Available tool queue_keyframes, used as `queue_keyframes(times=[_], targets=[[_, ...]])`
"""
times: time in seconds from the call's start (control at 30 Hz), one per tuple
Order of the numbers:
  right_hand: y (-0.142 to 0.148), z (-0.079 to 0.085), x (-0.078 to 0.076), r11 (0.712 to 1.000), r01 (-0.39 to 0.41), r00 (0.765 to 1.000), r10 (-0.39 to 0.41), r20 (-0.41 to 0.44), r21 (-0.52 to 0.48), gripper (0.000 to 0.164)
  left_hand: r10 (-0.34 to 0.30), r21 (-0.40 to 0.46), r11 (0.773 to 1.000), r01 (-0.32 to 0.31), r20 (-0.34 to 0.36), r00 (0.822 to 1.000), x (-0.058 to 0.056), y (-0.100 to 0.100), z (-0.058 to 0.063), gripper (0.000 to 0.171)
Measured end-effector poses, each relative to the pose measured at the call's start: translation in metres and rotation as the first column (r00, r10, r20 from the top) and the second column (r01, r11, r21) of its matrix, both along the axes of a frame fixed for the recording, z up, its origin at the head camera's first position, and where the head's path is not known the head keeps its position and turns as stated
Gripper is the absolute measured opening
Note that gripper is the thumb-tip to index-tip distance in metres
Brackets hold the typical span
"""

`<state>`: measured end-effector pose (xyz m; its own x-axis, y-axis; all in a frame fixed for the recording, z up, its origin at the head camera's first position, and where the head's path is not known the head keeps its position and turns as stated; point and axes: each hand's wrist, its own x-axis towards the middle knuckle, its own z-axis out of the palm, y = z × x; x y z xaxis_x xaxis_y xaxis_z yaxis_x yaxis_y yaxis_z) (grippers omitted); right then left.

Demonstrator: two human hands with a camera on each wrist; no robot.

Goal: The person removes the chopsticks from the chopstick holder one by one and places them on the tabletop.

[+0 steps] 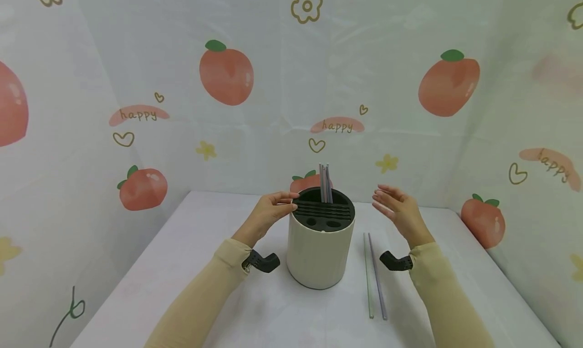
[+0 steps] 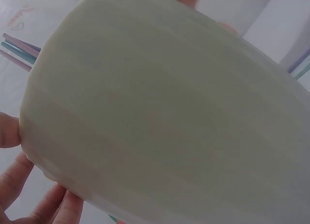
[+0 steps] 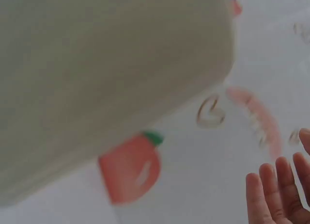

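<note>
A cream cylindrical knife and utensil holder with a black slotted top stands upright on the table. Several thin coloured chopsticks rise from its rear compartment. At the upper left rim, my left hand holds the holder by its edge with thumb and fingertips; in the left wrist view its fingers lie along the side. My right hand hovers right of the holder, fingers extended and touching nothing. Below it, a green chopstick and a purple chopstick lie side by side on the table.
The white table runs back to a hanging cloth printed with peaches, hearts and the word "happy". That cloth also closes off both sides. A black wrist camera sits on the left sleeve, another on the right.
</note>
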<state>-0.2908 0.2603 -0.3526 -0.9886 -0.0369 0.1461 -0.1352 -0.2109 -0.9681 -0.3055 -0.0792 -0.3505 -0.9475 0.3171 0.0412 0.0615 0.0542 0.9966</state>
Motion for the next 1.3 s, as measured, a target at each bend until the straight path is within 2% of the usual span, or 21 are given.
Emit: queue_keyframes(times=[0.07, 0.17, 0.27, 0.37, 0.6, 0.7, 0.87, 1.07, 1.2, 1.3], targets=[[-0.012, 0.016, 0.0, 0.999, -0.013, 0.999, 0.011, -0.053, -0.034, 0.019, -0.001, -0.001, 1.0, 0.001, 0.0, 1.0, 0.0, 0.0, 0.0, 0.036], [-0.033, 0.032, -0.001, 0.999, -0.041, 0.99, 0.037, -0.136, -0.032, 0.018, -0.005, 0.0, 1.0, 0.005, -0.005, 1.0, 0.0, -0.001, 0.0, 0.036], [-0.052, 0.041, -0.003, 0.997, -0.081, 0.977, 0.081, -0.199, 0.011, 0.019, -0.01, 0.003, 1.0, 0.01, -0.004, 1.0, 0.0, -0.001, 0.0, 0.036], [-0.067, 0.044, -0.005, 0.991, -0.096, 0.967, 0.114, -0.227, 0.089, 0.019, -0.014, 0.004, 1.0, 0.014, -0.001, 1.0, 0.0, -0.001, 0.0, 0.036], [-0.084, 0.043, -0.01, 0.951, -0.077, 0.97, 0.141, -0.196, 0.299, 0.024, -0.012, 0.01, 1.0, 0.012, 0.0, 1.0, -0.001, 0.0, 0.0, 0.036], [-0.086, 0.041, -0.012, 0.933, -0.09, 0.972, 0.159, -0.175, 0.348, 0.026, -0.01, 0.015, 1.0, 0.01, -0.001, 1.0, -0.001, 0.0, -0.001, 0.036], [-0.088, 0.039, -0.014, 0.929, -0.121, 0.974, 0.18, -0.141, 0.35, 0.028, -0.004, 0.004, 1.0, 0.004, -0.002, 1.0, -0.002, -0.001, -0.003, 0.035], [-0.09, 0.042, -0.013, 0.931, -0.113, 0.977, 0.168, -0.132, 0.347, 0.026, -0.007, 0.005, 1.0, 0.007, -0.006, 1.0, -0.001, -0.001, -0.002, 0.035], [-0.089, 0.051, -0.013, 0.939, -0.09, 0.979, 0.144, -0.142, 0.333, 0.018, -0.006, 0.008, 1.0, 0.007, -0.004, 1.0, -0.001, -0.001, -0.001, 0.035], [-0.085, 0.064, -0.014, 0.959, -0.069, 0.976, 0.122, -0.183, 0.275, 0.014, -0.01, 0.018, 1.0, 0.01, -0.002, 1.0, 0.0, -0.001, 0.0, 0.036]])
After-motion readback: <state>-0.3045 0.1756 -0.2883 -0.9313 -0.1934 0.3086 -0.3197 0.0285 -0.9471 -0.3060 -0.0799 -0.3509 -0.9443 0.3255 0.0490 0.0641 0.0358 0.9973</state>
